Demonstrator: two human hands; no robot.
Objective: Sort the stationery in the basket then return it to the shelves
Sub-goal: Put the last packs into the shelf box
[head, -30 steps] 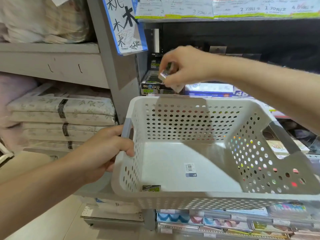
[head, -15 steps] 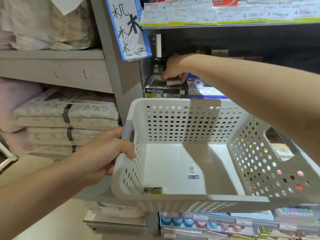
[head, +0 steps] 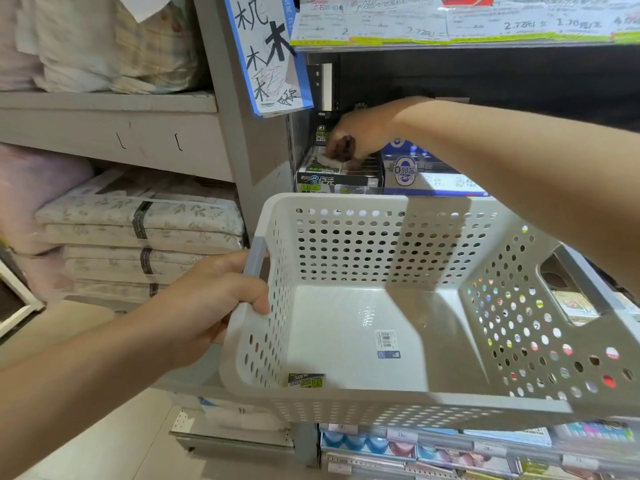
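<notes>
My left hand (head: 214, 306) grips the grey left handle of a white perforated basket (head: 346, 202), held level in front of the shelves. One small green-and-black labelled packet (head: 306, 380) lies in the basket's near left corner, and a barcode sticker (head: 386, 342) is on its floor. My right hand (head: 367, 133) reaches over the basket into the shelf. Its fingertips pinch a small white eraser-like piece (head: 328, 161) at the top of a black display box (head: 332, 183) of similar packets.
A blue-and-white box (head: 433, 181) stands right of the black one. Price labels (head: 450, 26) line the shelf above, and a hand-written sign (head: 266, 53) hangs on the post. Folded bedding (head: 138, 230) fills the left shelves. Stationery packs (head: 450, 448) sit below the basket.
My right hand has moved from above the basket's far rim back into the shelf, lowering the small piece onto the black display box. The basket and my left hand stay about where they were.
</notes>
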